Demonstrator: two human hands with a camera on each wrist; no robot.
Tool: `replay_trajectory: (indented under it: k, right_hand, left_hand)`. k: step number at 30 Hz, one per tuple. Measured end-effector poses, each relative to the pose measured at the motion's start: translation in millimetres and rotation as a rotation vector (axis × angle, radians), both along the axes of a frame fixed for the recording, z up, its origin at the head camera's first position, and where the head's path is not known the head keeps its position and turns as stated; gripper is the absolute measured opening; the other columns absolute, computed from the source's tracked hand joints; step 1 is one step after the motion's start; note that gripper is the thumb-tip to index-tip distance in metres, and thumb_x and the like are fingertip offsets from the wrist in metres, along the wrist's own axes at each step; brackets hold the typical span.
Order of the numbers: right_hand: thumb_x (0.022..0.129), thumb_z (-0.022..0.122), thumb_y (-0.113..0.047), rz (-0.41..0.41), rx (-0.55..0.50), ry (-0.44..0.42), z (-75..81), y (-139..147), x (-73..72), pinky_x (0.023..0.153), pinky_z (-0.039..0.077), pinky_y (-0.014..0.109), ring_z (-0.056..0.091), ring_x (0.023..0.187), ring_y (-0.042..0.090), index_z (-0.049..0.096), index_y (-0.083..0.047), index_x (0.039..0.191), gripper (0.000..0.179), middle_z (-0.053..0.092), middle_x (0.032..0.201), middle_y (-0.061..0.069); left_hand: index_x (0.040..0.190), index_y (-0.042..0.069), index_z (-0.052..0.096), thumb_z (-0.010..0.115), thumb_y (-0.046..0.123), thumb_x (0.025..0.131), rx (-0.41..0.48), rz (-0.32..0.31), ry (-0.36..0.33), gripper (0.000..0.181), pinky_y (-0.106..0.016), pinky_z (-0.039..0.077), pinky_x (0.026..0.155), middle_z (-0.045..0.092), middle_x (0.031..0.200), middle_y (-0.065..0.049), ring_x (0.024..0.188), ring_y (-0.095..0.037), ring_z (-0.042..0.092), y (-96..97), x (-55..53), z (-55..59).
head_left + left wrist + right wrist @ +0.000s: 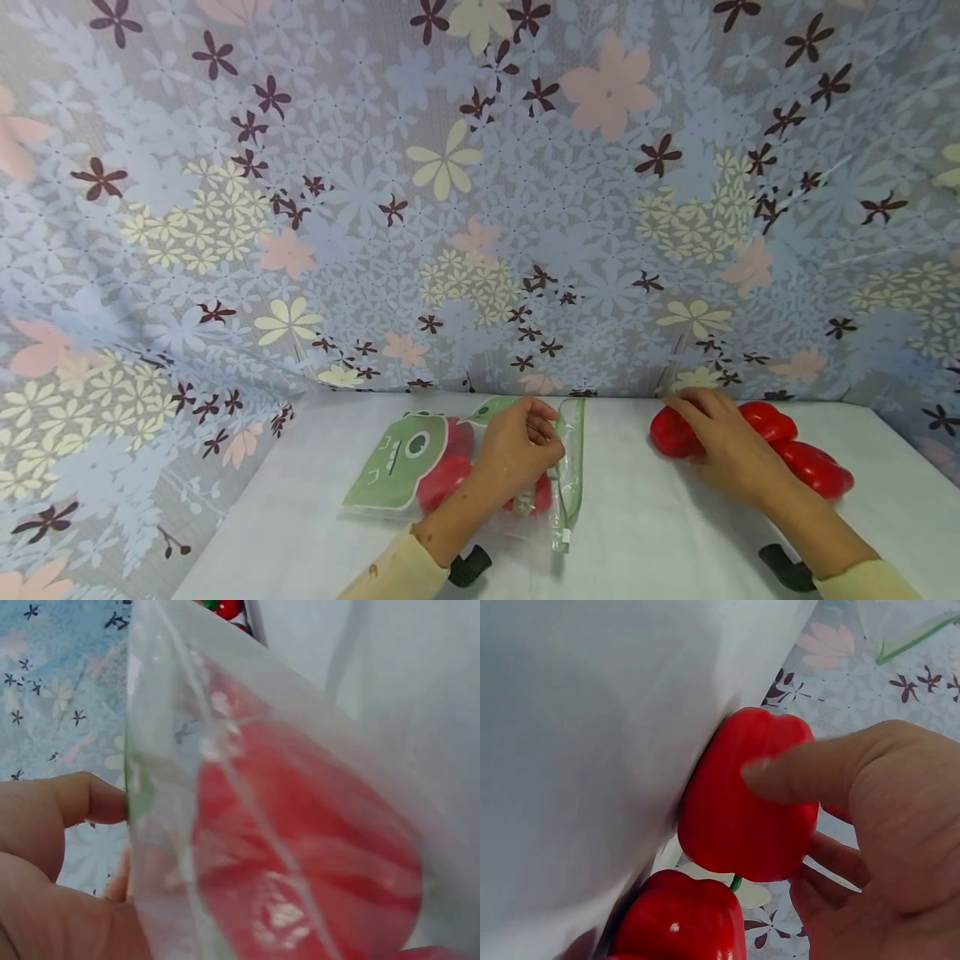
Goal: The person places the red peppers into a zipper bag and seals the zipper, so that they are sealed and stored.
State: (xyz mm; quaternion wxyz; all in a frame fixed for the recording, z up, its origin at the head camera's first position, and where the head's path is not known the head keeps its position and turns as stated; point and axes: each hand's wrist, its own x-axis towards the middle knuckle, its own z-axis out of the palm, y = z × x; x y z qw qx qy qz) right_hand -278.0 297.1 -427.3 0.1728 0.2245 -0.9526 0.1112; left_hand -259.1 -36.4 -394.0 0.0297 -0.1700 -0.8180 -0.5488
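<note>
A clear zip bag (375,483) with a green cartoon creature print lies left of centre in the head view, with red rounded things (444,483) inside. My left hand (517,450) holds the bag near its zip end (572,475). In the left wrist view, the thumb and fingers meet the bag's plastic edge (139,780). On the right, my right hand (731,458) grips a red bell pepper (742,802), thumb across its side and fingers around the far side. Another red bell pepper (679,919) with a glossy skin lies right beside it.
Two more red peppers, one behind (768,421) and one right (816,468) of my right hand, lie on the white tabletop (622,517). A flower-patterned cloth (480,208) rises along the back edge. Black curved pieces (469,567) show by both wrists.
</note>
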Motion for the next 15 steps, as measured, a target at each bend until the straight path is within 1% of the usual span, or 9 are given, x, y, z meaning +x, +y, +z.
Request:
replay_trajectory:
  k: [5, 11, 15]
  right_hand:
    - [0.063, 0.093, 0.010, 0.003, 0.007, 0.016, -2.2, 3.4, -1.8, 0.093, 0.055, 0.070, 0.042, 0.134, 0.050, 0.052, -0.002, 0.149, 0.096, 0.047, 0.146, 0.026]
    - [0.066, 0.091, 0.013, 0.017, 0.036, 0.054, -6.4, 6.0, -3.6, 0.097, 0.052, 0.071, 0.044, 0.135, 0.050, 0.052, -0.001, 0.150, 0.094, 0.049, 0.148, 0.026]
    - [0.066, 0.091, 0.013, 0.023, 0.033, 0.054, -7.6, 6.7, -4.4, 0.097, 0.052, 0.071, 0.048, 0.133, 0.050, 0.053, -0.003, 0.150, 0.093, 0.051, 0.147, 0.024]
  left_hand:
    - [0.116, 0.005, 0.072, 0.076, 0.000, 0.084, -0.023, 0.022, -0.022, 0.033, -0.020, 0.057, 0.068, 0.066, 0.087, 0.004, 0.076, -0.005, 0.065, -1.7, 2.4, 6.2]
    - [0.114, 0.003, 0.074, 0.075, -0.001, 0.085, -0.026, -0.008, -0.030, 0.029, -0.018, 0.056, 0.069, 0.066, 0.088, 0.002, 0.076, -0.006, 0.064, -5.4, 2.7, 9.0]
    - [0.112, 0.004, 0.074, 0.073, -0.002, 0.084, -0.019, -0.024, -0.018, 0.029, -0.018, 0.056, 0.069, 0.066, 0.089, 0.000, 0.076, -0.007, 0.064, -6.8, 1.7, 8.1]
